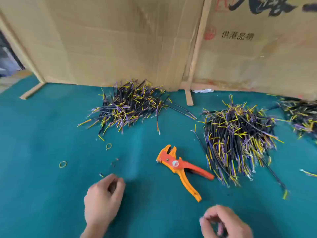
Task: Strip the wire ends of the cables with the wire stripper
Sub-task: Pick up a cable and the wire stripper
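Observation:
An orange wire stripper [181,167] lies on the green table mat [42,194], jaws pointing away from me, handles spread toward the lower right. A pile of short black cables with yellow and purple wire ends [238,138] lies right of it. Another such pile [127,107] sits at the back by the cardboard. My left hand [103,201] hovers low at the front, fingers curled with the fingertips pinched together; nothing visible in it. My right hand [224,222] is blurred at the bottom edge, fingers curled; whether it holds anything is unclear.
A cardboard wall [120,40] stands along the back of the mat. A third cable pile [303,115] lies at the far right edge. Two rubber bands [62,164] [108,146] and small insulation scraps [114,162] lie left of the stripper.

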